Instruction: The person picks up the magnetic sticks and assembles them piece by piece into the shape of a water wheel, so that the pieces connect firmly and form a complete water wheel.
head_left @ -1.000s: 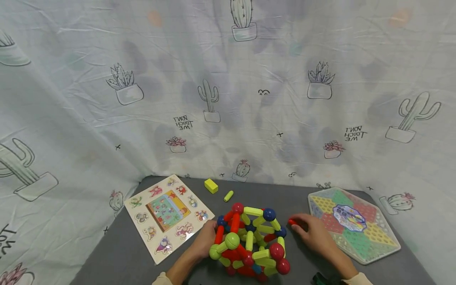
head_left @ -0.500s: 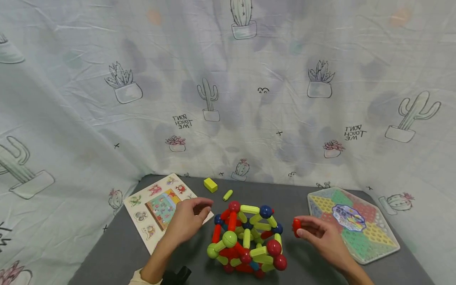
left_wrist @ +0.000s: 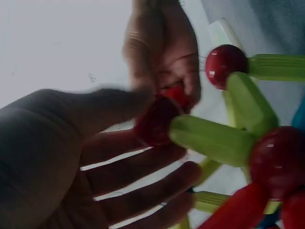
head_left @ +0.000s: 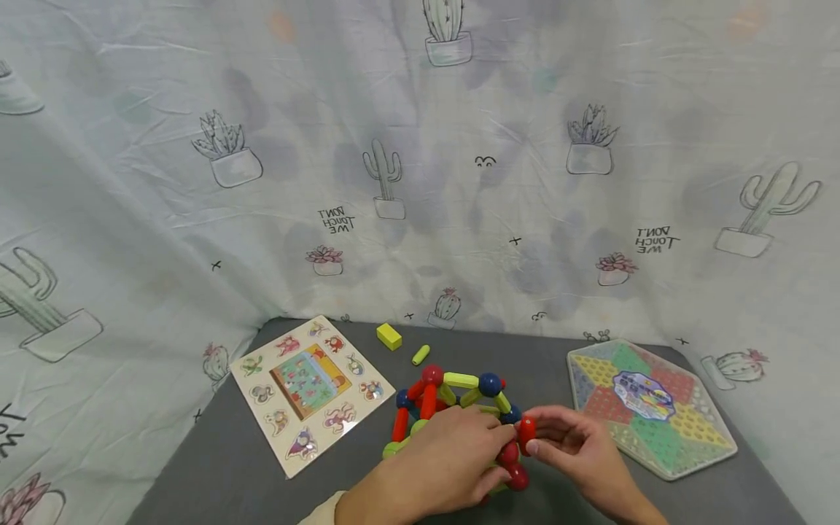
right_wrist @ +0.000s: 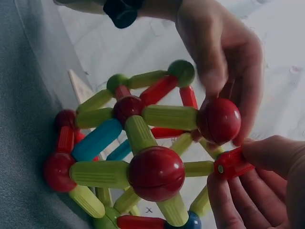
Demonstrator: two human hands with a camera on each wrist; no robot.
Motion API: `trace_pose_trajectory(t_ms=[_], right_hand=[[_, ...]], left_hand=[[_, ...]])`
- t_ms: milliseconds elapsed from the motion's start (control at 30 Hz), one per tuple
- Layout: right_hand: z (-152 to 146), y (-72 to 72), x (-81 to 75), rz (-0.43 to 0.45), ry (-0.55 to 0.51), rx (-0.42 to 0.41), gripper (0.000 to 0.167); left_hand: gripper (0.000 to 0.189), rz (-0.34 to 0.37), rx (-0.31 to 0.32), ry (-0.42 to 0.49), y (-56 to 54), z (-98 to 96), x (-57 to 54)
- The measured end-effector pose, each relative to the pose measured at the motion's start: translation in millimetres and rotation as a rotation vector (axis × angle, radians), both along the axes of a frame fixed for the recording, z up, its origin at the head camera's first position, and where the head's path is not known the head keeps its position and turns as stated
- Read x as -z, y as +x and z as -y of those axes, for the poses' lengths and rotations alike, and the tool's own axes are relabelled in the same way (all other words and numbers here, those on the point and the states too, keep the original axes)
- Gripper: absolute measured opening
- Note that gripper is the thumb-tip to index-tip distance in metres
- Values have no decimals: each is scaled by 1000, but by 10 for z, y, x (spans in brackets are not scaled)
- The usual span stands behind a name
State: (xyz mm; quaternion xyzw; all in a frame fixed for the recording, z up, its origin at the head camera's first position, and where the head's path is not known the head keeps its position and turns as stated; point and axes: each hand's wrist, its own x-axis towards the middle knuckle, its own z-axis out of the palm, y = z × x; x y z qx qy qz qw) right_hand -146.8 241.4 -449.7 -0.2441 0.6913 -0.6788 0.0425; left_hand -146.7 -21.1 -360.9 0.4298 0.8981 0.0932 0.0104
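Observation:
A framework of magnetic sticks and balls (head_left: 461, 380) in red, green and blue stands on the grey table, partly hidden by my left hand (head_left: 440, 459) in the head view. That hand reaches across its front; thumb and fingers pinch a red ball (right_wrist: 220, 120) at the end of a green stick (left_wrist: 209, 138). My right hand (head_left: 580, 456) pinches a red magnetic stick (head_left: 527, 435) between thumb and fingers at the framework's right side. In the right wrist view, the stick's end (right_wrist: 220, 169) lies just below the held ball.
A wooden puzzle board (head_left: 292, 448) with sea-creature pieces lies on the left. Behind the framework are a yellow block (head_left: 389, 337) and a loose green stick (head_left: 421, 355). To the right lies a hexagonal Chinese checkers board (head_left: 682, 430). A patterned cloth (head_left: 420, 182) hangs behind the table.
My left hand has left the framework's left side, swung up, and come over its front to the red ball. My right hand has lifted the red stick and brought it left against the framework.

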Motion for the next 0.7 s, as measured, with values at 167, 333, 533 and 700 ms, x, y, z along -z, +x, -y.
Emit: trace_pose_trajectory(t_ms=[167, 333, 533, 700], right_hand=[[56, 44, 20, -46, -14, -59, 31], [131, 63, 52, -137, 44, -65, 32], [197, 66, 69, -247, 124, -79, 35], [205, 62, 90, -253, 125, -83, 37]], left_hand=[[30, -65, -28, 3, 5, 23, 44], [31, -107, -40, 88, 19, 158, 59], [35, -90, -12, 147, 9, 228, 83], [32, -69, 22, 175, -6, 249, 103]])
